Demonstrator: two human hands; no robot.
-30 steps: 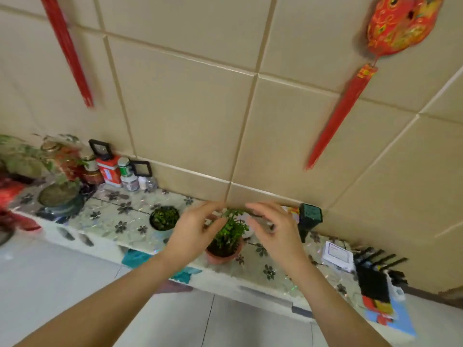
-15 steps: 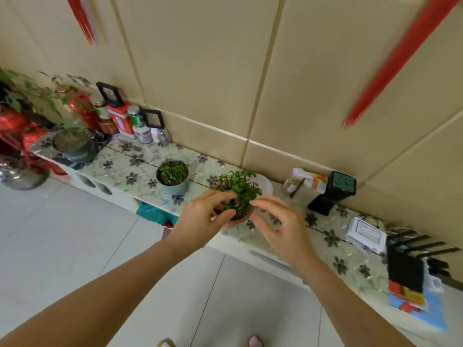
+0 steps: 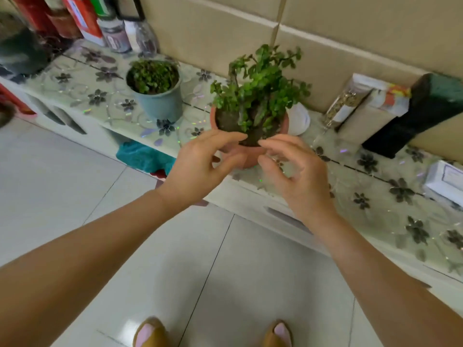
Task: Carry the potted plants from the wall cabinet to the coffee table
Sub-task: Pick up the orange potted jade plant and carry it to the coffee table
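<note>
A small bushy plant in a terracotta pot [image 3: 246,156] stands on the low wall cabinet [image 3: 375,186], near its front edge. My left hand [image 3: 200,166] and my right hand [image 3: 293,169] hover just in front of that pot, fingers spread, one on each side. Neither hand grips it. Left of it stands a second plant in a pale blue-green pot [image 3: 160,101]. The coffee table is not in view.
Jars, tins and a red box [image 3: 82,18] crowd the cabinet's far left. A white dish [image 3: 299,118] sits behind the terracotta pot; packets [image 3: 350,106] and a black stand [image 3: 413,116] lean on the wall at right. White tile floor [image 3: 188,259] below, my slippers at the bottom edge.
The view has dropped and moved closer to the cabinet. Both hands came down from above the plant to the front of its pot, fingers still apart.
</note>
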